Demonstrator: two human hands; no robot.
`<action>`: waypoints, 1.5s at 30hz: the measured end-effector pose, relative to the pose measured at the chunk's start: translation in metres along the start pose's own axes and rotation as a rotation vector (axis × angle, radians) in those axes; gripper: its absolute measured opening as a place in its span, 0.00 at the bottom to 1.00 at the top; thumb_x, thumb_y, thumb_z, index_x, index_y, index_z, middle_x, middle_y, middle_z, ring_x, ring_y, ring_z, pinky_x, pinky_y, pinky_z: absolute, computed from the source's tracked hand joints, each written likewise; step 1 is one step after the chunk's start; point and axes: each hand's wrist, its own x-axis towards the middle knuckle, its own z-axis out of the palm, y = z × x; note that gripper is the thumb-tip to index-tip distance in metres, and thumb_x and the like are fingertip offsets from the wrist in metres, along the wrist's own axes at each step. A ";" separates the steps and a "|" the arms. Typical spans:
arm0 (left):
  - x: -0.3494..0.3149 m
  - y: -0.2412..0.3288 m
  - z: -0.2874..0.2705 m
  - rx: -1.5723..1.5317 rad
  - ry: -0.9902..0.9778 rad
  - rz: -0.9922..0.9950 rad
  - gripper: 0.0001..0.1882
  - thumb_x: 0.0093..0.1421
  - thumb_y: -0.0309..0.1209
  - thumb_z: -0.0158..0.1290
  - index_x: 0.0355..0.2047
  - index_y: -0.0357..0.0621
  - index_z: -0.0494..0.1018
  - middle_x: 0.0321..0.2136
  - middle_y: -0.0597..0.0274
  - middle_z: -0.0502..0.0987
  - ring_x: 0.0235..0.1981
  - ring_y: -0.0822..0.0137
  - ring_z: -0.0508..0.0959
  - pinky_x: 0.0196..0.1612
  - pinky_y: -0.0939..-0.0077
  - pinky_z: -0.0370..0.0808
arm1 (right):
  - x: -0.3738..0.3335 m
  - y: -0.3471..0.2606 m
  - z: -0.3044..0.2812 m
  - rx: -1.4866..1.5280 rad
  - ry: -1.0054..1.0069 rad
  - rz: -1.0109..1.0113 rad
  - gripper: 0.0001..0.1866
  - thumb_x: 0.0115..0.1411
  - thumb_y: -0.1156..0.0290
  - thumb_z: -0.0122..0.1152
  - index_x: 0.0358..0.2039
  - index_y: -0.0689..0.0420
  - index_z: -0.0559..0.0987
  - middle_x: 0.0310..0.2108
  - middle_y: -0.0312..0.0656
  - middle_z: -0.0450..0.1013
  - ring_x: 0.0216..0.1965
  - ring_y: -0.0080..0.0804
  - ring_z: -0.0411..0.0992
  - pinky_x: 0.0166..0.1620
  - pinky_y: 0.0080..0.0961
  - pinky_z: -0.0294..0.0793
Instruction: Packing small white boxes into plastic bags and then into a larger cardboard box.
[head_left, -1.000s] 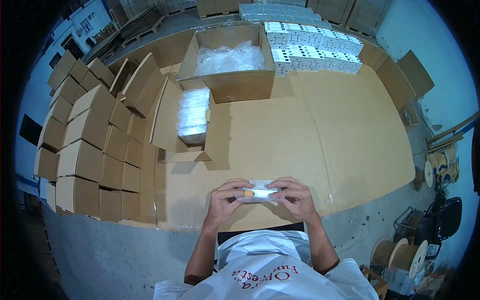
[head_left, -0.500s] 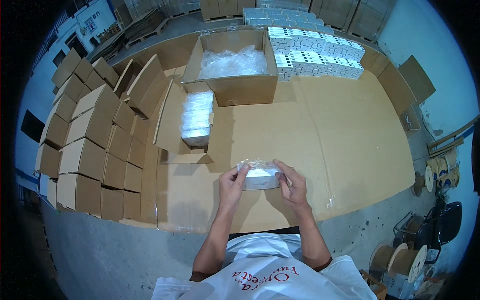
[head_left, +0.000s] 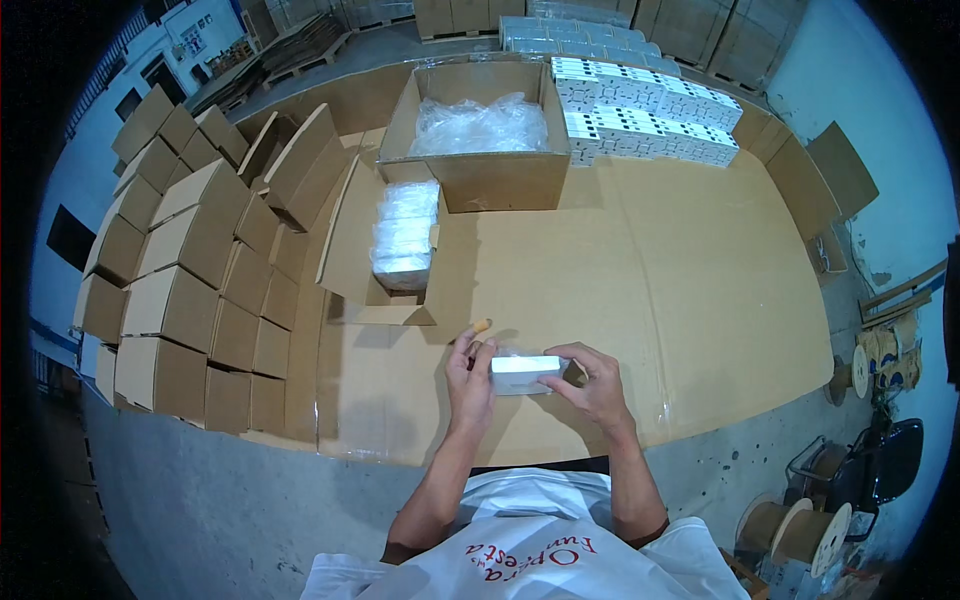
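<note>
While our right hand [head_left: 597, 387] pinches the small white box [head_left: 518, 377] at the frame's lower centre, our left hand [head_left: 469, 382] sits by its left end, an orange fingertip cover [head_left: 482, 326] raised; whether it grips, we cannot tell. A one-sided pinch could, we judge, let the box tip onto the tabletop [head_left: 560, 265]. We count one handled box, one large open carton [head_left: 505, 183] upper centre, one smaller [head_left: 350, 245] below left.

Red lettering [head_left: 533, 556] in curved rows stands upside down across the front of the white shirt [head_left: 530, 512]. The stacked white boxes [head_left: 650, 115] bear dark marks [head_left: 630, 85], too small to read.
</note>
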 end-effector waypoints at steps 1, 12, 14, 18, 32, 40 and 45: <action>-0.002 0.002 -0.001 0.000 0.002 -0.001 0.13 0.68 0.28 0.56 0.51 0.34 0.76 0.38 0.64 0.79 0.39 0.76 0.77 0.44 0.76 0.74 | -0.002 0.002 0.001 0.021 -0.028 0.041 0.17 0.50 0.75 0.77 0.42 0.59 0.84 0.39 0.43 0.82 0.38 0.34 0.81 0.42 0.29 0.79; -0.013 0.056 -0.040 1.064 -0.551 0.824 0.20 0.53 0.27 0.70 0.45 0.37 0.79 0.43 0.56 0.82 0.44 0.61 0.81 0.46 0.69 0.78 | -0.011 -0.014 0.018 0.036 -0.094 -0.021 0.15 0.52 0.78 0.73 0.41 0.61 0.82 0.40 0.45 0.80 0.40 0.38 0.79 0.45 0.31 0.79; -0.019 0.050 -0.049 1.011 -0.504 0.641 0.19 0.53 0.28 0.70 0.45 0.38 0.79 0.41 0.56 0.82 0.40 0.63 0.81 0.42 0.71 0.78 | -0.014 -0.019 0.020 0.013 -0.103 -0.041 0.16 0.52 0.78 0.73 0.42 0.61 0.82 0.41 0.45 0.80 0.41 0.40 0.79 0.46 0.32 0.78; -0.020 0.046 -0.068 0.865 -0.423 0.242 0.18 0.54 0.29 0.70 0.43 0.39 0.79 0.36 0.58 0.82 0.30 0.69 0.79 0.32 0.75 0.76 | -0.012 -0.037 0.028 -0.151 -0.057 -0.186 0.17 0.53 0.79 0.71 0.45 0.60 0.82 0.41 0.45 0.80 0.44 0.42 0.76 0.48 0.33 0.78; -0.029 0.091 -0.138 1.015 -0.280 0.416 0.29 0.61 0.36 0.63 0.60 0.40 0.70 0.58 0.45 0.71 0.56 0.53 0.74 0.51 0.65 0.76 | 0.022 -0.088 0.069 -0.225 -0.295 -0.094 0.11 0.57 0.82 0.67 0.41 0.64 0.81 0.34 0.47 0.78 0.30 0.33 0.78 0.31 0.27 0.78; -0.027 0.110 -0.188 1.351 -0.152 0.476 0.29 0.61 0.37 0.60 0.61 0.40 0.69 0.68 0.40 0.59 0.67 0.38 0.61 0.68 0.49 0.60 | 0.074 -0.103 0.182 0.414 -0.105 -0.071 0.14 0.66 0.86 0.55 0.51 0.70 0.71 0.43 0.46 0.75 0.42 0.27 0.76 0.44 0.24 0.82; -0.024 0.114 -0.203 1.357 -0.207 0.511 0.30 0.60 0.39 0.60 0.61 0.41 0.69 0.72 0.41 0.52 0.68 0.39 0.60 0.68 0.48 0.59 | 0.103 -0.100 0.228 0.407 -0.134 -0.157 0.13 0.65 0.86 0.55 0.51 0.69 0.72 0.42 0.47 0.76 0.39 0.29 0.78 0.44 0.25 0.81</action>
